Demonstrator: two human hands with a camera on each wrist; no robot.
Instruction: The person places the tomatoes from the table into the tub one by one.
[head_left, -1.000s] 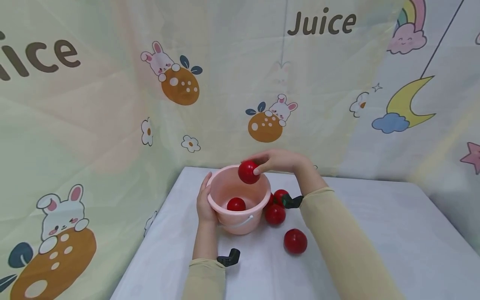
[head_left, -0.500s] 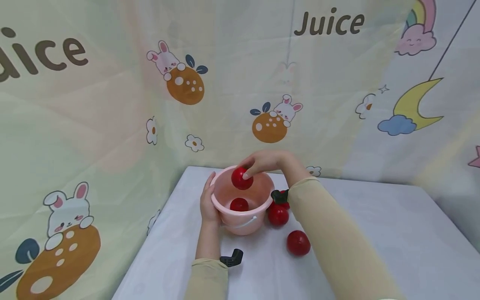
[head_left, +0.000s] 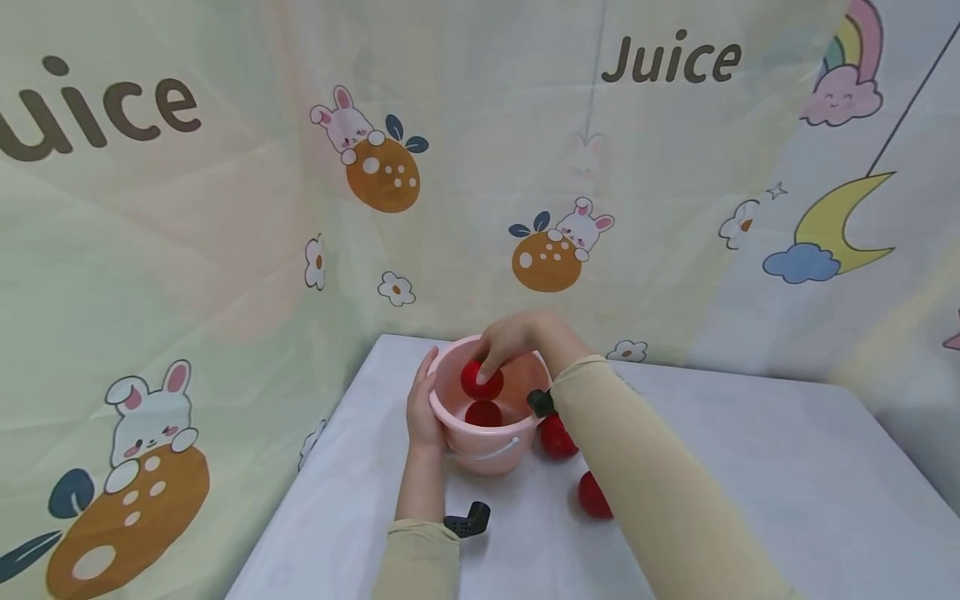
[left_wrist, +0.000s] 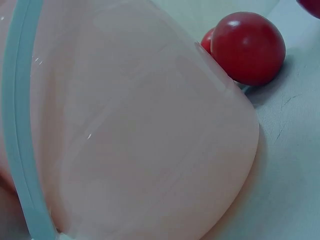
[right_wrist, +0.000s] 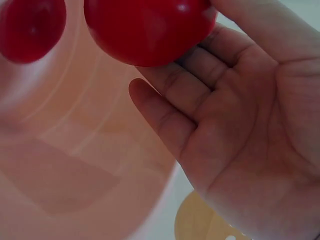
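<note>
A pink bucket (head_left: 468, 440) with a pale handle (left_wrist: 22, 120) stands upright on the table. My left hand (head_left: 424, 417) rests along its left outer side, fingers straight up to the rim. My right hand (head_left: 517, 338) reaches in over the far rim and pinches a round red fruit (head_left: 478, 383), tomato-like and glossy. In the right wrist view, thumb and fingers hold that fruit (right_wrist: 147, 32) inside the bucket. A second red fruit (head_left: 483, 413) lies inside the bucket, just below the held one. Outside, another red fruit (left_wrist: 250, 47) sits close to the bucket wall.
On the white table (head_left: 750, 467), a red fruit (head_left: 558, 438) stands right of the bucket, and another (head_left: 592, 497) nearer the front is partly hidden by the right sleeve (head_left: 637, 450). A printed cloth backdrop (head_left: 465, 167) rises behind and at the left.
My right hand has brought the held fruit left and down from the rim into the bucket. The left hand stays at the bucket's side. The right sleeve now covers more of the outside fruits.
</note>
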